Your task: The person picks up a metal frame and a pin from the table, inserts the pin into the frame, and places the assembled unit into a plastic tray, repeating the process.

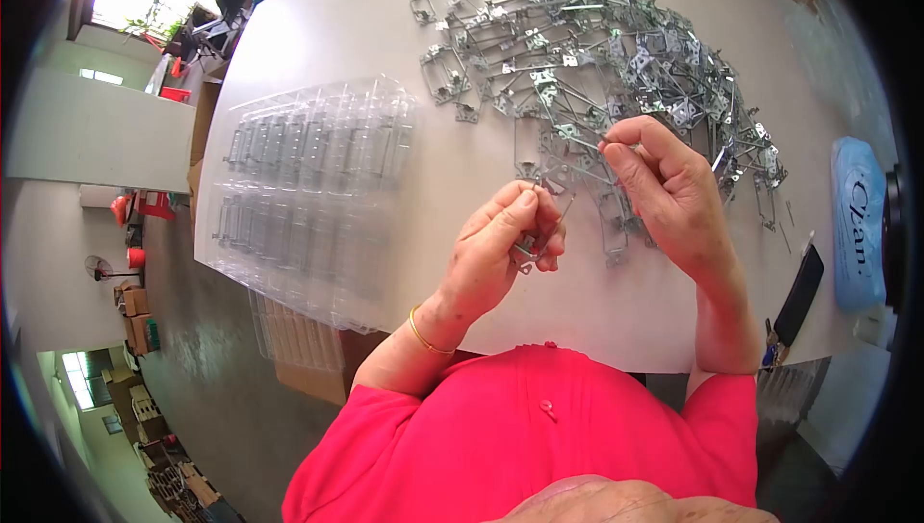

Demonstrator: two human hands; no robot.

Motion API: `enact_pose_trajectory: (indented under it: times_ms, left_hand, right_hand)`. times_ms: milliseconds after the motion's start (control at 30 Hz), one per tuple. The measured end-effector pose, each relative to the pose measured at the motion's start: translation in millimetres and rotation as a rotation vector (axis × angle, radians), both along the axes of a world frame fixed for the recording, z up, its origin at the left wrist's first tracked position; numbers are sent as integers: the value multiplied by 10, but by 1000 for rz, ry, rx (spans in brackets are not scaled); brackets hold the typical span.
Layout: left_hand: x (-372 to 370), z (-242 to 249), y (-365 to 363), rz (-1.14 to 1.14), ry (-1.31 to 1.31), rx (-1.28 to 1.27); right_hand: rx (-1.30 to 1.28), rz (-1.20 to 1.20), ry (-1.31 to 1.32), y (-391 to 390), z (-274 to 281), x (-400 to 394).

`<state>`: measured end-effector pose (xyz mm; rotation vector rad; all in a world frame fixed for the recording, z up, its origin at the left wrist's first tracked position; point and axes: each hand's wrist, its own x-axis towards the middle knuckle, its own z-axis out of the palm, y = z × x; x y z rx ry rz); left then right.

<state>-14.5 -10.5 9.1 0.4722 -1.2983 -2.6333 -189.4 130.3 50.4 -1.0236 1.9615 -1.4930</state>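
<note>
My left hand [496, 239], with a gold bangle at its wrist, is closed around a small metal bracket [526, 255]. Thin metal parts stick out between its fingers, and the palm hides the rest. Higher and to the right, my right hand [669, 181] has thumb and forefinger pinched together near the edge of a heap of metal wire-and-plate brackets [626, 51]. What the pinch holds, if anything, is too small to make out against the heap. Both hands are above the white table [452, 282], apart from each other.
Clear plastic trays [308, 153] on the left hold rows of metal brackets. At the right lie a blue plastic package [857, 225], a long black object [801, 294] and a few thin rods [784, 229]. Below the table's left edge sits a cardboard box [313, 374].
</note>
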Motion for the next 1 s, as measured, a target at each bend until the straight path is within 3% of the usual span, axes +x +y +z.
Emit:
enact_pose_trajectory:
  times_ms: [400,600,667,700,767,800,867,1000]
  left_hand:
    - [-37,-6,-71,29,-105,-62]
    - [-44,-66,30,63,-129,-386]
    - [-42,-186,63,200,-51,-757]
    - [-43,-222,45,195,-51,-757]
    - [-68,-269,3,330,90,-1401]
    - [-70,-255,10,325,92,-1400]
    - [-72,-213,22,284,151,-1635]
    - [-99,-219,35,324,210,-1573]
  right_hand:
    - [147,135,-73,-37,4,92]
    - [146,141,-59,-62,2,97]
    - [166,157,-66,-55,-8,69]
    - [187,173,-72,-45,-10,62]
    - [194,155,-147,-68,24,97]
    - [200,143,-220,-74,36,110]
    - [207,187,-337,-72,23,57]
    - [154,328,-650,-74,-6,-75]
